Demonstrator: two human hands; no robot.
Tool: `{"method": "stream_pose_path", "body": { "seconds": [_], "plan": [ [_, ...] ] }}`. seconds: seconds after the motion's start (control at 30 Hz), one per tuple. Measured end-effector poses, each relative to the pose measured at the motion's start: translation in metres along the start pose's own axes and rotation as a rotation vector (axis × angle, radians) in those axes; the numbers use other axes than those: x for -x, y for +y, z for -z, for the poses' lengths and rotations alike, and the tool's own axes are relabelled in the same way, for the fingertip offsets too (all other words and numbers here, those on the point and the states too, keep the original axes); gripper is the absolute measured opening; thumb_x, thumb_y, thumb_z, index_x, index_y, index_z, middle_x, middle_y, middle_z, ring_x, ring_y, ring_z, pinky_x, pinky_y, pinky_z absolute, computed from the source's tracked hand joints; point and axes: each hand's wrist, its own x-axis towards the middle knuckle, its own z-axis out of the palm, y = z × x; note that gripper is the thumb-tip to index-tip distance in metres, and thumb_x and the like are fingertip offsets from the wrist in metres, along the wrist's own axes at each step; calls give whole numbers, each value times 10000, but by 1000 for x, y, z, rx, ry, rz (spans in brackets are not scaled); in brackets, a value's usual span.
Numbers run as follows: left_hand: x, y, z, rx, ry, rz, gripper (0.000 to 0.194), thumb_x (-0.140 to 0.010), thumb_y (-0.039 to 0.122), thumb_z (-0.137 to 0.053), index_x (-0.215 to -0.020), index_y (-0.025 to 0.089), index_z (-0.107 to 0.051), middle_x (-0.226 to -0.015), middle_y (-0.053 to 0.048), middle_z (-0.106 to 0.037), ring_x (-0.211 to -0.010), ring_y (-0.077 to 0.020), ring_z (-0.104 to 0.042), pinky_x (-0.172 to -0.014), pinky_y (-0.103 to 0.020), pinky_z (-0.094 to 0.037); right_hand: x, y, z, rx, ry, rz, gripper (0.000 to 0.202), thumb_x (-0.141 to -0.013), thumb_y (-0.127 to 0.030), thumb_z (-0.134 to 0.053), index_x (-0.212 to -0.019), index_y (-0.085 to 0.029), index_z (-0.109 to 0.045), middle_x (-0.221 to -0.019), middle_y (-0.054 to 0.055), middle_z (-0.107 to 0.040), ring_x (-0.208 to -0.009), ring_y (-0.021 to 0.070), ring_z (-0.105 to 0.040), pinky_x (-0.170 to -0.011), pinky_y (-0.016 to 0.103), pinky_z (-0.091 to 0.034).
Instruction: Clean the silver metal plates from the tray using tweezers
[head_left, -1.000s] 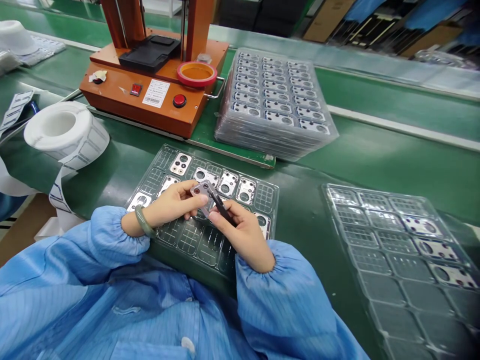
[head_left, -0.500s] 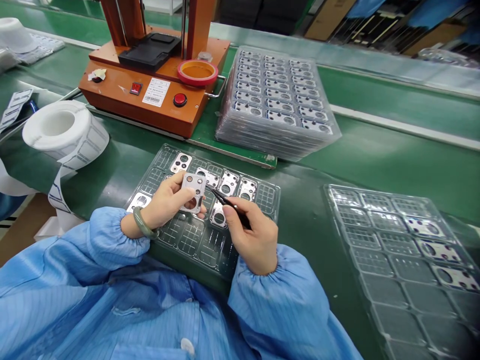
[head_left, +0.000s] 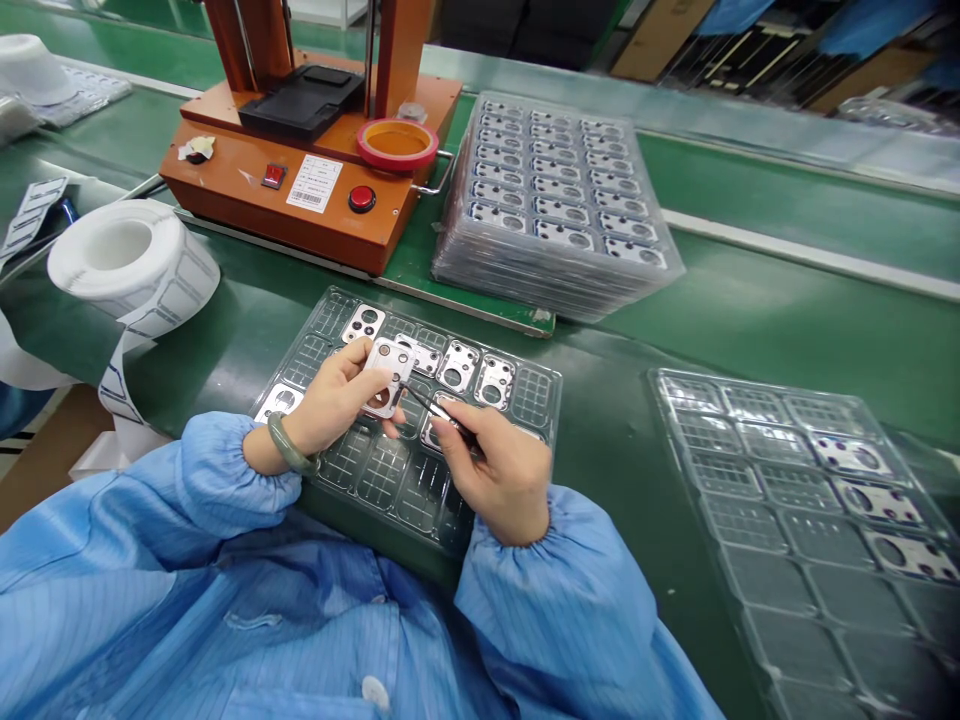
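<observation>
My left hand (head_left: pixel 334 402) pinches a small silvery metal plate with round holes (head_left: pixel 387 376) and holds it upright above a clear plastic tray (head_left: pixel 536 385). My right hand (head_left: pixel 501 468) grips black tweezers (head_left: pixel 433 406), whose tips touch the plate's lower right edge. Several similar plates lie in the tray's pockets, such as one at its far left (head_left: pixel 362 324). Both arms wear blue sleeves, and a green bangle (head_left: pixel 283 446) circles my left wrist.
An orange press machine (head_left: pixel 300 170) with a red button stands behind the tray. A tall stack of filled trays (head_left: pixel 551 200) is at the back centre. Another clear tray (head_left: pixel 795 520) with three plates lies at right. A white label roll (head_left: pixel 124 255) sits at left.
My left hand turned the plate from flat to upright and raised it slightly. My right hand shifted right, then brought the tweezer tips back against the plate.
</observation>
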Motion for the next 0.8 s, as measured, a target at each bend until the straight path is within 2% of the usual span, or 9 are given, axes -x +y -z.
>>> {"method": "stream_pose_path", "body": {
  "seconds": [0.13,0.33,0.57,0.67,0.8],
  "plan": [
    [0,0,0,-16,-16,-3,186,-801,279,-590,-876,175,-456,-598,31,-604,-489,-140,-635,-383,-226,-523,0,0,-1,49,7,23,151,-878,-231,-624,-924,-106,-696,-611,26,-660,-479,109,-553,-470,237,-405],
    [-1,-1,2,-27,-20,4,207,-821,315,-593,-859,186,-435,-638,30,-620,-480,-124,-626,-392,-228,-528,-1,1,2,133,-26,75,161,-887,-251,-618,-955,-139,-714,-596,15,-637,-495,108,-543,-485,234,-380],
    [-1,-5,6,-75,-70,13,199,-894,357,-517,-838,211,-394,-504,67,-588,-398,-108,-577,-384,-193,-485,2,0,6,311,-118,186,169,-908,-260,-584,-988,-220,-728,-544,-17,-609,-485,102,-487,-491,254,-326],
    [0,-6,6,-98,-58,26,192,-902,364,-506,-852,214,-397,-489,70,-582,-370,-109,-558,-360,-190,-463,1,-1,6,277,-134,182,175,-910,-259,-579,-973,-201,-731,-524,-18,-588,-473,103,-482,-478,255,-321],
    [0,-4,4,-144,-45,44,207,-901,378,-512,-852,208,-404,-490,62,-590,-362,-101,-554,-358,-174,-448,-2,-1,8,136,-168,95,195,-911,-265,-575,-945,-154,-732,-552,-1,-617,-482,106,-538,-477,244,-365]
  ]
}}
